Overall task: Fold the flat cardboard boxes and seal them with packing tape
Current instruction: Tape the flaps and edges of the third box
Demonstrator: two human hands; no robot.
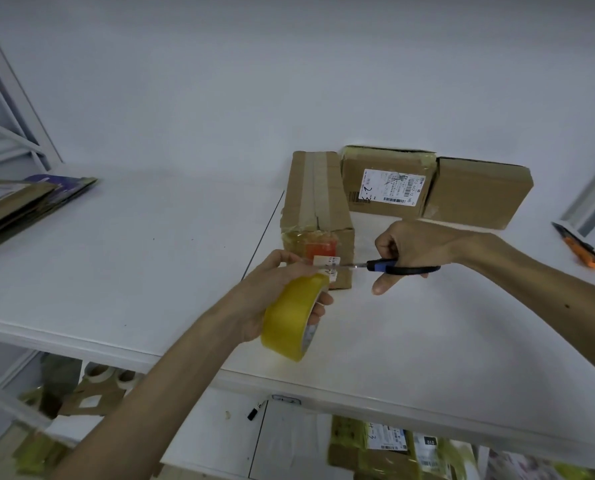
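Left hand (278, 284) grips the yellow packing-tape roll (289, 323), just near-side of the long brown cardboard box (318, 195). Right hand (414, 244) grips blue-and-black scissors (393, 267), blades pointing left into the roll-to-box gap.

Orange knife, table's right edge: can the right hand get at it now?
Probably not yet: the right hand has its grip on the scissors. Otherwise the table across to the orange knife looks unobstructed.

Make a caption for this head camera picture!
Left hand holds yellow tape roll; right hand holds scissors by a cardboard box.
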